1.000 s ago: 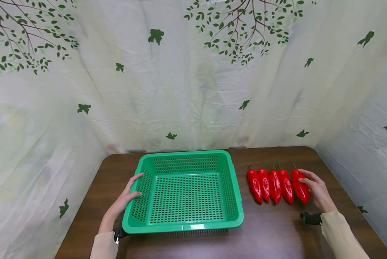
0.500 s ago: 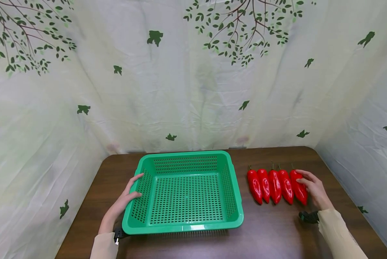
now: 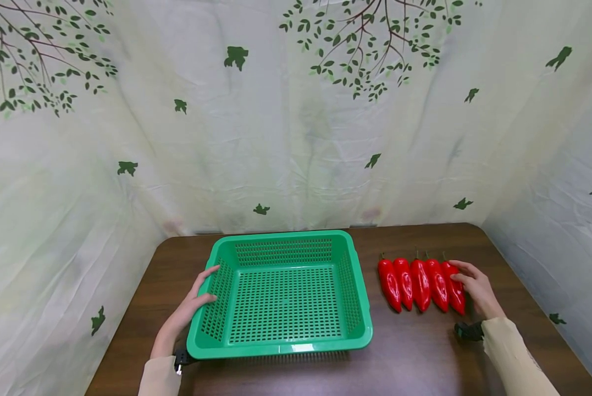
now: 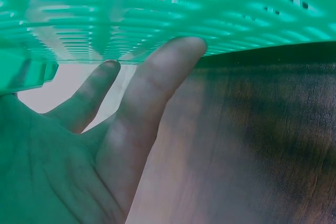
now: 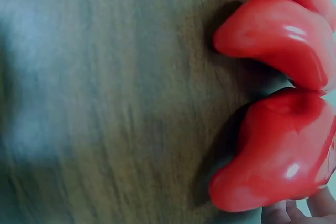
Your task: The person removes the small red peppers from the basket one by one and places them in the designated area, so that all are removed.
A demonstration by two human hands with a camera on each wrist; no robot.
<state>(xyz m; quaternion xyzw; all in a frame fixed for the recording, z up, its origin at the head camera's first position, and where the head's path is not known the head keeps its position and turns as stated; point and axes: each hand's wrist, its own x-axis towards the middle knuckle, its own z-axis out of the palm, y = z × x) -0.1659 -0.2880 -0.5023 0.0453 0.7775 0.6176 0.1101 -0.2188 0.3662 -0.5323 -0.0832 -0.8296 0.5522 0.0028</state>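
Note:
The green perforated basket [image 3: 286, 352] sits at the table's middle-left. My left hand [image 3: 179, 316] rests at its left rim, forefinger and thumb stretched out and spread apart. In the left wrist view the thumb [image 4: 147, 98] lies straight against the green slatted wall. Glossy red peppers [image 3: 419, 285], several in number, stand in a row right of the basket, stems away from me. My right hand [image 3: 479, 289] holds the rightmost red pepper [image 3: 456, 300] by its upper end between thumb and fingers. Its fingers [image 5: 320, 205] show only partly in the right wrist view.
A dark brown wooden table [image 3: 394, 357] carries everything. Behind and at both sides hangs a pale curtain [image 3: 296, 137] printed with leaves and branches. A strip of bare wood separates basket and peppers.
My right hand has moved left, bringing the rightmost red pepper up against its neighbour, so the gap between them is gone. The left hand and basket have stayed in place.

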